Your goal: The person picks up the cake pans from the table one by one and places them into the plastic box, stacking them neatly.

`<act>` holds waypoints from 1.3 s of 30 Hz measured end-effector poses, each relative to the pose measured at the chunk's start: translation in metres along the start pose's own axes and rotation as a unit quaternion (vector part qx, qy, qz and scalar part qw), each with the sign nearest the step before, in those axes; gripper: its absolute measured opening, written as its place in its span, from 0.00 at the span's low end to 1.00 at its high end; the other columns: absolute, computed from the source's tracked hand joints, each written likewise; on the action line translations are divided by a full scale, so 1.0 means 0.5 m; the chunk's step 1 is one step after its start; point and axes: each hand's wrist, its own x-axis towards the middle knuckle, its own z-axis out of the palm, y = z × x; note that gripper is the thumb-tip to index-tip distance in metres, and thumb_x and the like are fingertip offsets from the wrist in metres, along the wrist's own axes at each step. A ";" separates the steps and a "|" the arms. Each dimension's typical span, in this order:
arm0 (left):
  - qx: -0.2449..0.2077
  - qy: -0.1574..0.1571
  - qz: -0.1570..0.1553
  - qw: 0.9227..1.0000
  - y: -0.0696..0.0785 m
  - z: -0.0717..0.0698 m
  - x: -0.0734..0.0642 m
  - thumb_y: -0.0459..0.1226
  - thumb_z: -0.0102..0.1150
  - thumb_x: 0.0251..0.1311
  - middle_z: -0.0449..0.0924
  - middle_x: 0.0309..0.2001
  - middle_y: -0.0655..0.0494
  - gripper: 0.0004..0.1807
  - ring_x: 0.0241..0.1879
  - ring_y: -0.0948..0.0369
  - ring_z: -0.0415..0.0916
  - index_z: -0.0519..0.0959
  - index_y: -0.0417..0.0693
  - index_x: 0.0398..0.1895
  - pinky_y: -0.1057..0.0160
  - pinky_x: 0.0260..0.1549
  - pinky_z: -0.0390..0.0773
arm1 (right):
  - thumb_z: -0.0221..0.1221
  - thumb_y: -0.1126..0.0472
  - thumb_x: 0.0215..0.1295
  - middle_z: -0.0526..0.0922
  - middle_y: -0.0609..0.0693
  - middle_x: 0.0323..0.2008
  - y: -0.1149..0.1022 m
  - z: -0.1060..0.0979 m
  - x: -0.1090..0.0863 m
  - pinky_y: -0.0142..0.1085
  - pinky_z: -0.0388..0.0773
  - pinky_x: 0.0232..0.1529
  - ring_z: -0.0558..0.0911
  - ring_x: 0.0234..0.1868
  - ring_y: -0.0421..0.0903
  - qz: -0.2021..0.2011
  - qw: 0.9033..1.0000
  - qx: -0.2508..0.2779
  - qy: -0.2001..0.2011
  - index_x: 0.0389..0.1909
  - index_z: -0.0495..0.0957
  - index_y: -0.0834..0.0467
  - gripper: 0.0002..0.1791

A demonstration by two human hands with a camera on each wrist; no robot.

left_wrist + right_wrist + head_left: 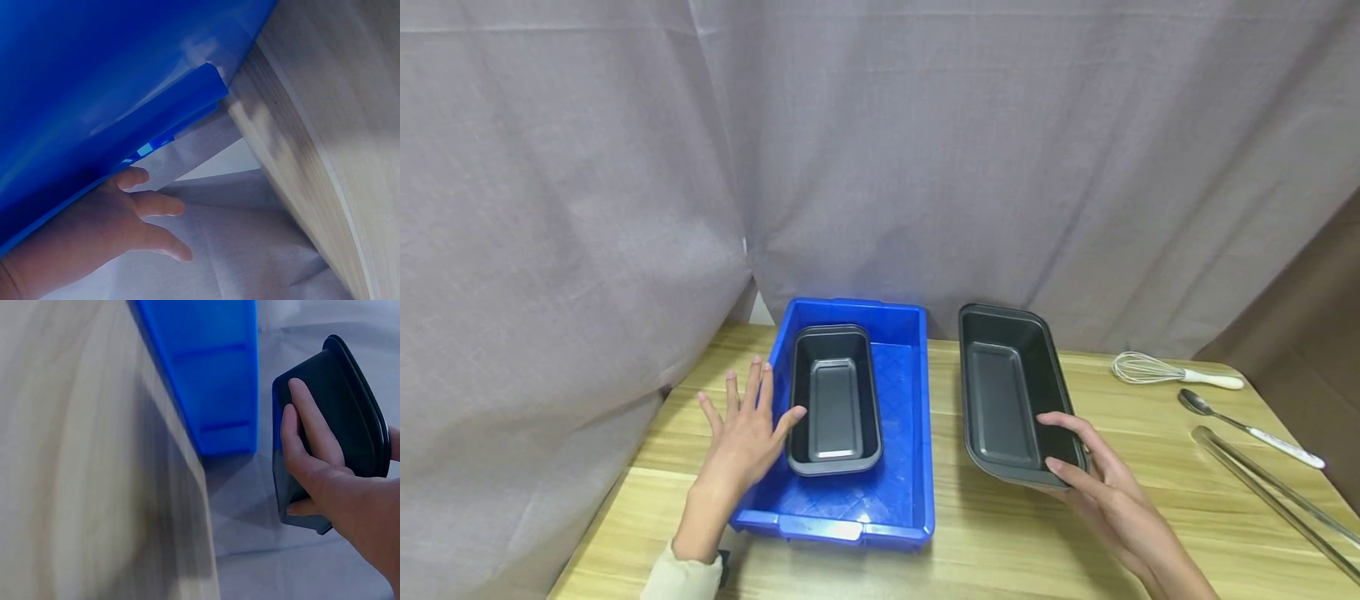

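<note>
In the head view my right hand (1116,496) grips a dark loaf pan (1000,400) by its near right corner, thumb and a finger inside the rim. From the right wrist view, other fingers of the right hand (331,469) lie along the underside of the loaf pan (331,406), which is tilted above the table. A second dark loaf pan (835,408) sits in the left part of a blue bin (891,500). Over the bin's left edge my left hand (741,442) spreads its fingers, thumb overlapping the second pan's rim. The left wrist view shows these fingers extended beside the bin's outer wall (94,75).
To the right on the wooden table (977,550) lie a whisk (1176,371) with a white handle, a spoon (1247,427) and metal tongs (1277,492). A grey curtain (925,167) hangs behind the table and down its left side.
</note>
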 end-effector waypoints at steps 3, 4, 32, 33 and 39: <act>-0.001 -0.001 0.001 1.000 -0.001 -0.001 -0.001 0.59 0.45 0.85 0.37 0.90 0.35 0.48 0.86 0.27 0.27 0.44 0.35 0.90 0.15 0.72 0.21 | 0.48 0.74 0.84 0.72 0.49 0.75 -0.009 0.015 0.016 0.37 0.84 0.63 0.83 0.66 0.42 -0.008 1.000 0.015 -0.016 0.82 0.65 0.52 0.31; -0.003 -0.001 0.001 1.000 -0.002 -0.002 -0.001 0.59 0.45 0.85 0.37 0.90 0.35 0.48 0.86 0.27 0.27 0.44 0.35 0.90 0.15 0.72 0.22 | 0.48 0.75 0.84 0.72 0.50 0.75 -0.012 0.021 0.021 0.37 0.85 0.63 0.83 0.66 0.43 -0.010 0.999 0.020 -0.023 0.81 0.65 0.52 0.31; -0.034 -0.009 0.000 0.999 -0.003 -0.002 -0.003 0.60 0.38 0.87 0.34 0.90 0.36 0.46 0.86 0.27 0.26 0.43 0.36 0.90 0.15 0.72 0.22 | 0.61 0.66 0.78 0.51 0.58 0.80 -0.044 0.207 0.143 0.42 0.83 0.61 0.76 0.64 0.52 0.068 0.996 0.005 -0.052 0.73 0.72 0.48 0.26; -0.034 -0.009 0.000 0.999 -0.003 -0.002 -0.003 0.59 0.37 0.87 0.34 0.90 0.36 0.46 0.86 0.27 0.26 0.43 0.36 0.90 0.15 0.72 0.22 | 0.61 0.66 0.78 0.54 0.60 0.78 -0.043 0.213 0.147 0.42 0.82 0.61 0.76 0.64 0.52 0.070 0.996 0.008 -0.058 0.73 0.72 0.49 0.26; -0.045 -0.002 0.001 0.999 -0.003 -0.002 -0.003 0.58 0.38 0.88 0.35 0.90 0.36 0.45 0.86 0.26 0.27 0.44 0.36 0.90 0.15 0.72 0.22 | 0.60 0.66 0.79 0.55 0.65 0.77 -0.037 0.243 0.171 0.45 0.84 0.62 0.84 0.56 0.50 0.072 0.994 0.009 -0.079 0.77 0.67 0.57 0.29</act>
